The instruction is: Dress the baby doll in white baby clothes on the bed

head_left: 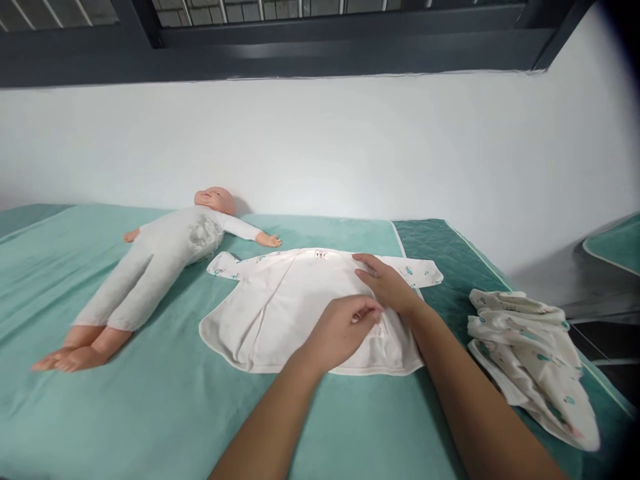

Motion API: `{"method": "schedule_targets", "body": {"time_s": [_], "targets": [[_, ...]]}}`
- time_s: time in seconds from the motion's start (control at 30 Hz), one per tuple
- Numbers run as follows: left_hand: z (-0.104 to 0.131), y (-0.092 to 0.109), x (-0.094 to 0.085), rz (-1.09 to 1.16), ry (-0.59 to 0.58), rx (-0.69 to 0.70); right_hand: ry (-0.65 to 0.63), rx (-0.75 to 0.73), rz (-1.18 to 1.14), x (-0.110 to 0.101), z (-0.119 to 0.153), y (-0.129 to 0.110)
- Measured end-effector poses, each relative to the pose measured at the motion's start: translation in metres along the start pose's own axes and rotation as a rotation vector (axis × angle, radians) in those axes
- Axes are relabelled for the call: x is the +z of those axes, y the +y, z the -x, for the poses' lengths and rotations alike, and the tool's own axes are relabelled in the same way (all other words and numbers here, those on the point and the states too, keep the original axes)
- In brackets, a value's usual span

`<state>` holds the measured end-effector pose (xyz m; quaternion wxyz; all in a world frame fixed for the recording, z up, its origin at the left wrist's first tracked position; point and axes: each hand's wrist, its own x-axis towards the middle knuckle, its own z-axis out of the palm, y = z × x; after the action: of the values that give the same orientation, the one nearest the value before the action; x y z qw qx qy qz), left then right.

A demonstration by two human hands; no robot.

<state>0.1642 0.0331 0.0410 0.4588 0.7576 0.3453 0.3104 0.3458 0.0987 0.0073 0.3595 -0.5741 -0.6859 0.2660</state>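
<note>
A white baby shirt [295,307] lies spread open on the green bed cover, its inside facing up and a small label at the neckline. Its sleeves carry a green print and stretch out to both sides. Over the shirt's right half, my left hand [345,330] has its fingers curled in a pinch; what is between the fingertips, if anything, is too small to tell. My right hand [387,283] rests on the shirt near the right sleeve, fingers stretched out and apart. A baby doll [160,247] in a white suit lies on its back to the left of the shirt.
A crumpled, printed white cloth [533,360] lies at the right on a darker green quilted cover [425,240]. Behind the bed stands a white wall [310,147] below a dark window frame [340,50]. The green bed cover [150,413] extends across the front.
</note>
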Motion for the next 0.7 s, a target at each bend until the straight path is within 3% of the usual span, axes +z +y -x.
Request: {"method": "schedule_targets", "body": {"time_s": [0.13,0.23,0.33,0.47,0.7], "targets": [[-0.005,-0.013,-0.001,-0.243,0.265,0.043,0.057,-0.071,0.106,0.008,-0.003,0.012],[-0.006,-0.021,-0.003,-0.453,0.359,0.036,0.094,-0.212,0.208,0.016,-0.002,0.018],[0.009,-0.023,-0.006,-0.637,0.317,-0.004,0.114,-0.301,0.337,0.018,0.001,0.011],[0.062,-0.023,-0.008,-0.807,0.191,0.016,0.028,-0.329,0.558,0.025,0.006,-0.017],[0.160,-0.008,0.000,-0.894,0.039,0.075,-0.117,-0.294,0.601,0.084,-0.009,-0.062]]}}
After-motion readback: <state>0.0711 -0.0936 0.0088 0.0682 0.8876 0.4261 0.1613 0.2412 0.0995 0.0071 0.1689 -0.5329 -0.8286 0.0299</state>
